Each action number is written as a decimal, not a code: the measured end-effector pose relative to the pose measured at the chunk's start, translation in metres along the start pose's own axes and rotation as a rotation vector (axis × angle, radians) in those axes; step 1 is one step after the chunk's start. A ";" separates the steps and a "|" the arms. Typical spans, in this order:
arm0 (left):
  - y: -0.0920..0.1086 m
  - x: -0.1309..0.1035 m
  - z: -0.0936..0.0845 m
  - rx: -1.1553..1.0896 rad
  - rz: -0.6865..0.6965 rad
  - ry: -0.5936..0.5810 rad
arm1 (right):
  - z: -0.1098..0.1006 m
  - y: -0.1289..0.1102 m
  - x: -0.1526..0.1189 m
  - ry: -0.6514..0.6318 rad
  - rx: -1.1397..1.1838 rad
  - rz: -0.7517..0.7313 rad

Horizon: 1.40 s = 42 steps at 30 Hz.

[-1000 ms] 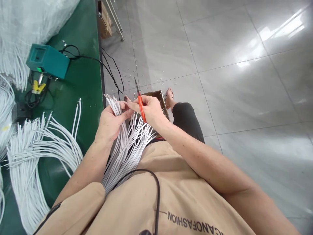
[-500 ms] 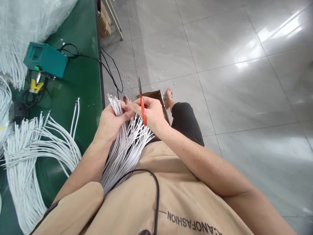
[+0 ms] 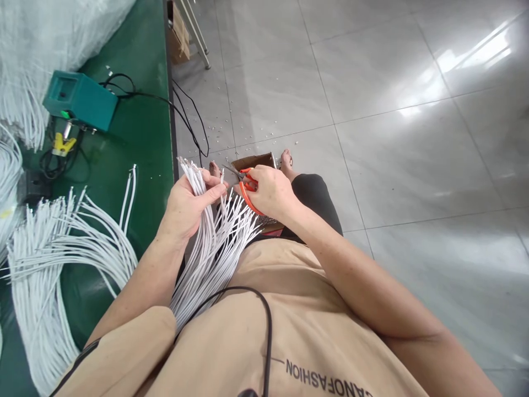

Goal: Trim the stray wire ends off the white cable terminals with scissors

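My left hand (image 3: 185, 207) grips a thick bundle of white wires (image 3: 209, 248) that fans down across my lap, its cut ends sticking up past my fingers. One wire stands apart between my thumb and forefinger. My right hand (image 3: 270, 190) holds orange-handled scissors (image 3: 247, 184) with the blades pointing left toward that single wire's tip. Both hands are over a brown cardboard box (image 3: 258, 162) on the floor between my feet.
A green table (image 3: 136, 138) lies to my left with loose white wires (image 3: 61, 242), a teal device (image 3: 80, 102) and black cables. Small wire scraps dot the grey tiled floor (image 3: 372, 110). A black cord (image 3: 264, 320) runs over my beige shirt.
The scissors, held upright with blades pointing up a second ago, have swung down and now point left at the single wire. The left hand has stayed on the bundle.
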<state>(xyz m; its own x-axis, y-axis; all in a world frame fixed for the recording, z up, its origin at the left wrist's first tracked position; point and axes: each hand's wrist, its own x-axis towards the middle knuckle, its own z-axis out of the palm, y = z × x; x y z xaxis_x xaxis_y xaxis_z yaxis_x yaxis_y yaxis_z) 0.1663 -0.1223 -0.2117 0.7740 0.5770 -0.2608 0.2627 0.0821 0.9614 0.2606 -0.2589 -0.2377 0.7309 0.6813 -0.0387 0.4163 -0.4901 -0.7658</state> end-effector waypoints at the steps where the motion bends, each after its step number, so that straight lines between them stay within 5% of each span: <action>1: -0.001 0.000 0.000 0.011 0.009 0.010 | 0.000 0.001 0.000 -0.027 -0.062 -0.012; 9: -0.008 0.000 -0.002 0.314 0.172 0.141 | -0.009 -0.015 -0.003 -0.157 -0.323 0.010; 20: -0.008 -0.002 -0.005 0.455 0.259 0.098 | -0.016 -0.022 -0.008 -0.219 -0.430 0.026; 32: -0.001 -0.002 -0.001 0.015 0.040 -0.155 | -0.009 -0.019 -0.013 -0.159 -0.428 -0.006; 36: -0.003 0.000 -0.002 0.023 0.036 -0.148 | -0.006 -0.008 -0.008 -0.117 -0.219 0.016; 42: -0.006 -0.003 0.001 0.205 0.110 -0.061 | -0.005 -0.004 0.004 -0.104 0.710 0.173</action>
<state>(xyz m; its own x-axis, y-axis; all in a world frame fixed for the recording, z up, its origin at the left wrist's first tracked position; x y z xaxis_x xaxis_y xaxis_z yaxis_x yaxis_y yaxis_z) 0.1631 -0.1250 -0.2165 0.8361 0.5229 -0.1660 0.2814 -0.1489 0.9480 0.2648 -0.2566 -0.2322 0.6849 0.6914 -0.2300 -0.1758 -0.1495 -0.9730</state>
